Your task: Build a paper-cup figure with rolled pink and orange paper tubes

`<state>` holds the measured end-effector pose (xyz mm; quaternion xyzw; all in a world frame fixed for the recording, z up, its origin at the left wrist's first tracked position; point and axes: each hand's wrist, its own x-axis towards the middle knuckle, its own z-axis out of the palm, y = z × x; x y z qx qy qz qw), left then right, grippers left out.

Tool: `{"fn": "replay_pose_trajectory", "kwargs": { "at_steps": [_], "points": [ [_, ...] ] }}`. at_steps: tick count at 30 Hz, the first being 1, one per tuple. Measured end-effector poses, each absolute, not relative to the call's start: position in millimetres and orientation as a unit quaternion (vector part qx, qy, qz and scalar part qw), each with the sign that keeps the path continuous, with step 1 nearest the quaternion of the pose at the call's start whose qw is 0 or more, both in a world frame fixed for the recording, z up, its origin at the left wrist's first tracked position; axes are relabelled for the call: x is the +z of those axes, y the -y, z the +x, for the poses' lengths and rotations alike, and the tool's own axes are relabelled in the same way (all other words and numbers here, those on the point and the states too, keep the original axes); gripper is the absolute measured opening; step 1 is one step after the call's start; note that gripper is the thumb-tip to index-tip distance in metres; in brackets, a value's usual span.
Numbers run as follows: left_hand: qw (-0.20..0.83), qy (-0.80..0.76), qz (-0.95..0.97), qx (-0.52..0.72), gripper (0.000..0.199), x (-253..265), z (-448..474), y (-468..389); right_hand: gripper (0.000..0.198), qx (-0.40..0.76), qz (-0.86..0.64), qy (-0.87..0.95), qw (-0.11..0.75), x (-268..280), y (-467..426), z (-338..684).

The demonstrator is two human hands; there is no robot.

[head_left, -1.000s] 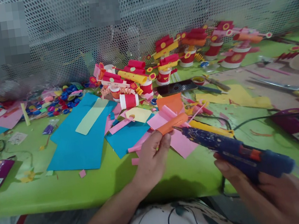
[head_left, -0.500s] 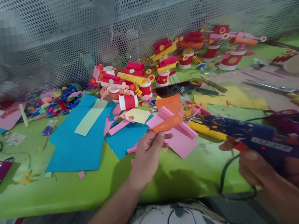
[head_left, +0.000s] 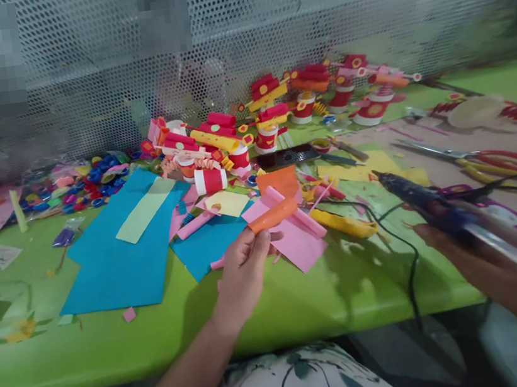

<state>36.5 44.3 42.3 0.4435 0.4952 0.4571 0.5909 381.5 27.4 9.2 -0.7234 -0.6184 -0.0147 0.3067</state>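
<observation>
Between the thumb and fingers of my left hand [head_left: 245,274] is a rolled orange paper tube [head_left: 273,215], raised over pink paper [head_left: 301,248]. My right hand [head_left: 483,272], blurred at the right, is closed around a dark blue glue gun [head_left: 431,202] whose tip points up and to the left. The glue gun's black cord [head_left: 414,255] hangs over the table. A yellow crimped paper piece [head_left: 345,223] lies between my hands. Blue paper sheets [head_left: 114,257] and a red-and-white paper cup [head_left: 210,181] on its side lie left of the tube.
Several decorated cup models [head_left: 267,135] stand along the perforated metal screen [head_left: 226,20]. Large scissors [head_left: 468,156] lie at the right, above a purple device [head_left: 509,214]. Colourful bottle caps [head_left: 94,177] are piled at the back left of the green table [head_left: 173,338].
My right hand has swung the glue gun up and away from the orange tube, its tip now farther right. My left hand keeps the tube. The whole view has shifted slightly.
</observation>
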Motion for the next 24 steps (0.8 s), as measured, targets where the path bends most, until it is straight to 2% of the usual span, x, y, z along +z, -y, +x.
{"fn": "replay_pose_trajectory", "kwargs": {
  "at_steps": [4,10,19,24],
  "points": [
    [0.589,-0.507,0.440,0.449,0.037,45,38,-43,0.034,-0.030,-0.658,0.716,0.231,17,-44,400],
    [0.594,-0.499,0.434,0.458,0.039,46,38,-41,0.037,-0.105,-0.673,0.729,0.067,26,-59,414],
    [0.577,-0.487,0.419,0.504,0.042,35,30,-43,0.039,-0.123,-0.680,0.722,0.007,29,-79,418],
    [0.538,-0.450,0.400,0.591,0.032,45,14,-49,0.047,-0.110,-0.687,0.718,-0.013,24,-84,418]
  ]
}}
